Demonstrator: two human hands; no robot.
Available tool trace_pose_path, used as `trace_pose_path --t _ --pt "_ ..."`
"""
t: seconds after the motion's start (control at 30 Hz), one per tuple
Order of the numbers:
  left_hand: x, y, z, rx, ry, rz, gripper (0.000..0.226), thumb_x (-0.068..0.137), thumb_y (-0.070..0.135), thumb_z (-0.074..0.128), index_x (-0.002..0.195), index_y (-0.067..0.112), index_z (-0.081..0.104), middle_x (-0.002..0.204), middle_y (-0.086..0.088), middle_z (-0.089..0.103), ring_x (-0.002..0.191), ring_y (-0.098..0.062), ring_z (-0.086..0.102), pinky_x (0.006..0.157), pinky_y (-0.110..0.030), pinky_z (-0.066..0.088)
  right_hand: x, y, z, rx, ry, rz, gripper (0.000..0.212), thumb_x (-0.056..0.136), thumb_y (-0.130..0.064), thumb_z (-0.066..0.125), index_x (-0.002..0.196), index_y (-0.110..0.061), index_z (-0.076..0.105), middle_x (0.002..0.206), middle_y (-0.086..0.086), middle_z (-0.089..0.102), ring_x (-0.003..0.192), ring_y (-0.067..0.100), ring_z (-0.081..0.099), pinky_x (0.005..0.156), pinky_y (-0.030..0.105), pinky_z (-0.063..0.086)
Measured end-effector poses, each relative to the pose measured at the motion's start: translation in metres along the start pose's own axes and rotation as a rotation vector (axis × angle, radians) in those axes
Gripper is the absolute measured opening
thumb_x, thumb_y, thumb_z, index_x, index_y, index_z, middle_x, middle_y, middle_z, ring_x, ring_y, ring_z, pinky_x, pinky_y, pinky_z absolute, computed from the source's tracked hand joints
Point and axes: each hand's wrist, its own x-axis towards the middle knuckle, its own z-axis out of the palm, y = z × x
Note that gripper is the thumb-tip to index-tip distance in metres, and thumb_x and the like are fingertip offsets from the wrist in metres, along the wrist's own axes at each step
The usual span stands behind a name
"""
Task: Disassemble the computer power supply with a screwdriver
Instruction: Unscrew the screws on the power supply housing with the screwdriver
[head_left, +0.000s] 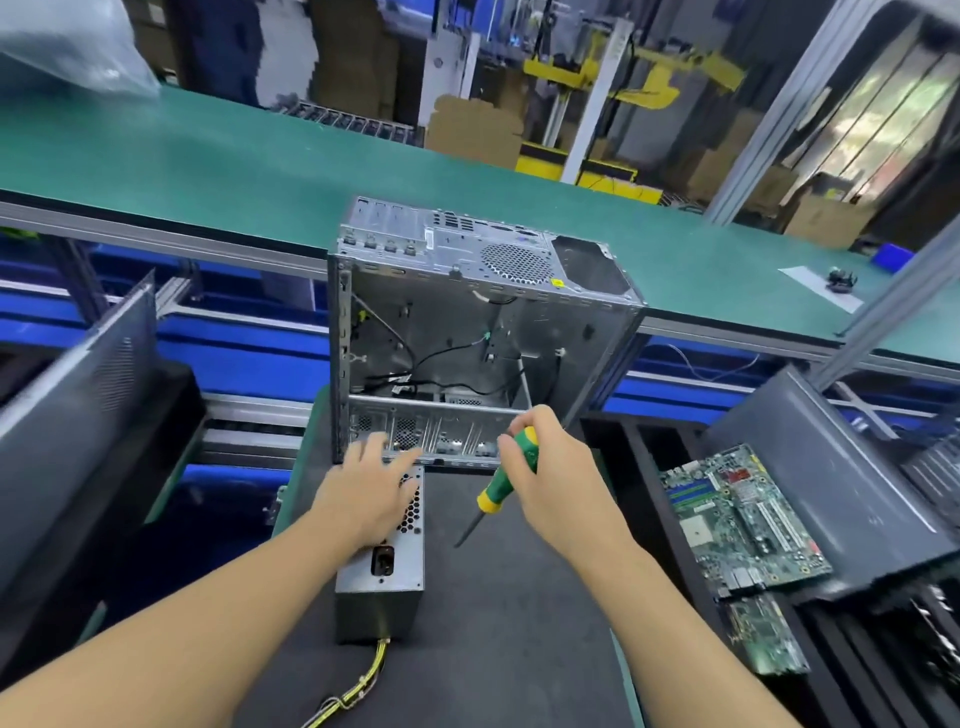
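- At the far end of the mat we count one case. It stands open and holds only loose wires, so we judge the pulling-out stage done.
- Just in front of it we count one supply, lying on the mat with its yellow cable trailing toward us. Its box looks closed, so we judge the opening is all still to do.
- To our right we count two boards, set aside in a rack.
- We count two hands: our left hand rests on the supply's far end, fingers spread flat, and our right hand is wrapped round the tool's handle.
- We count one screwdriver, tip aimed down at the mat, clear of the supply. We see no loose screws.
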Motion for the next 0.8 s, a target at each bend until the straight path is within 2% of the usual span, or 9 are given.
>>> trace_pose_path --t 0.1,0.2,0.27,0.33,0.4,0.47,0.57,0.67,0.8 --pt "-0.011 -0.004 0.014 -0.352 0.207 0.168 0.044 0.099 0.012 0.042 0.125 0.042 0.058 0.141 0.021 0.04 0.132 -0.006 0.041 0.109 -0.044 0.029 0.004 -0.007 0.007 0.03 -0.017 -0.045 0.011 0.1 -0.033 0.048 0.092 -0.025 0.045 0.064 -0.005 0.054 0.051 0.007 0.041 0.047 0.017 0.035" --pt "-0.021 -0.012 0.025 -0.541 0.347 0.219 0.045 0.086 -0.002 0.052 0.099 0.038 0.069 0.127 0.03 0.054 0.124 0.01 0.044 0.117 -0.039 0.017 0.009 -0.013 0.013 0.09 -0.036 -0.085 0.012 0.101 -0.032 0.046 0.091 -0.026 0.043 0.067 -0.004 0.067 0.049 0.007 0.042 0.046 0.017 0.035" --pt "-0.027 -0.013 0.026 -0.571 0.323 0.279 0.037 0.082 0.004 0.055 0.093 0.035 0.071 0.118 0.03 0.06 0.125 0.009 0.045 0.119 -0.035 0.016 0.012 -0.015 0.018 0.1 -0.03 -0.107 0.012 0.102 -0.031 0.046 0.091 -0.025 0.043 0.063 -0.006 0.062 0.05 0.007 0.042 0.048 0.016 0.037" --pt "-0.031 -0.013 0.025 -0.57 0.25 0.321 0.028 0.077 0.019 0.053 0.093 0.031 0.073 0.116 0.029 0.061 0.126 0.002 0.047 0.116 -0.033 0.022 0.014 -0.015 0.024 0.076 -0.032 -0.116 0.012 0.101 -0.031 0.048 0.092 -0.024 0.045 0.059 -0.01 0.052 0.052 0.007 0.043 0.052 0.015 0.036" --pt "-0.032 -0.013 0.024 -0.531 0.232 0.357 0.03 0.073 0.034 0.051 0.095 0.03 0.072 0.116 0.029 0.059 0.125 -0.001 0.048 0.114 -0.032 0.024 0.014 -0.014 0.03 0.071 -0.058 -0.109 0.011 0.101 -0.031 0.048 0.093 -0.023 0.045 0.059 -0.017 0.053 0.054 0.005 0.044 0.053 0.014 0.035" --pt "-0.03 -0.014 0.024 -0.511 0.224 0.377 0.028 0.072 0.041 0.053 0.091 0.031 0.071 0.117 0.029 0.058 0.125 0.001 0.046 0.114 -0.031 0.024 0.016 -0.012 0.032 0.069 -0.07 -0.096 0.011 0.101 -0.03 0.047 0.093 -0.024 0.044 0.062 -0.026 0.054 0.055 0.003 0.045 0.053 0.013 0.036" --pt "-0.029 -0.015 0.026 -0.576 0.214 0.371 0.009 0.075 0.033 0.06 0.083 0.035 0.064 0.115 0.027 0.06 0.128 0.011 0.041 0.117 -0.028 0.018 0.02 -0.011 0.03 0.012 -0.081 -0.092 0.013 0.102 -0.031 0.047 0.092 -0.024 0.043 0.06 -0.021 0.056 0.054 0.002 0.045 0.054 0.01 0.036" --pt "-0.03 -0.016 0.029 -0.614 0.207 0.357 0.009 0.077 0.026 0.066 0.078 0.034 0.062 0.114 0.027 0.062 0.13 0.014 0.039 0.119 -0.027 0.014 0.023 -0.012 0.03 -0.057 -0.073 -0.088 0.015 0.101 -0.034 0.047 0.09 -0.025 0.043 0.062 -0.009 0.052 0.057 0.003 0.044 0.058 0.007 0.036" --pt "-0.03 -0.017 0.03 -0.628 0.206 0.355 0.017 0.079 0.027 0.072 0.074 0.04 0.061 0.111 0.028 0.063 0.13 0.013 0.04 0.119 -0.028 0.012 0.023 -0.013 0.031 -0.071 -0.096 -0.099 0.015 0.101 -0.032 0.047 0.09 -0.025 0.042 0.062 -0.032 0.054 0.057 -0.002 0.046 0.058 0.006 0.035"
